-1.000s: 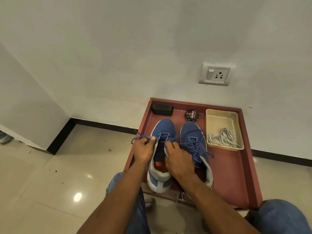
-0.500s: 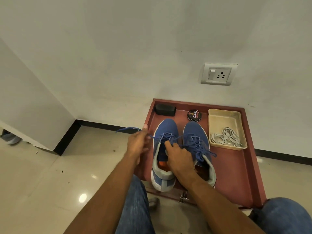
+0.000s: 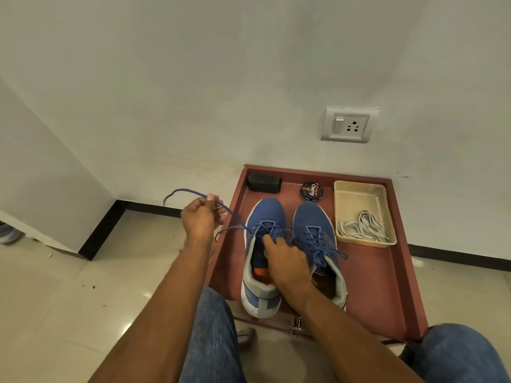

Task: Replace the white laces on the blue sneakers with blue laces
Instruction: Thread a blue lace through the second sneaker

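A blue lace (image 3: pixel 235 215) runs taut from the eyelets of the left blue sneaker (image 3: pixel 262 255) out past the red tray's (image 3: pixel 381 286) left rim. The left hand (image 3: pixel 200 217) pinches it in curled fingers, its loose end trailing beyond. The right hand (image 3: pixel 287 265) rests on that sneaker's tongue, fingers curled onto the lacing. The right sneaker (image 3: pixel 318 236) beside it is laced blue. White laces (image 3: pixel 362 228) lie in a beige bin (image 3: pixel 359 193), near a polish tin (image 3: pixel 311 191).

right hand (image 3: pixel 287 265) hides left sneaker's (image 3: pixel 264 244) tongue
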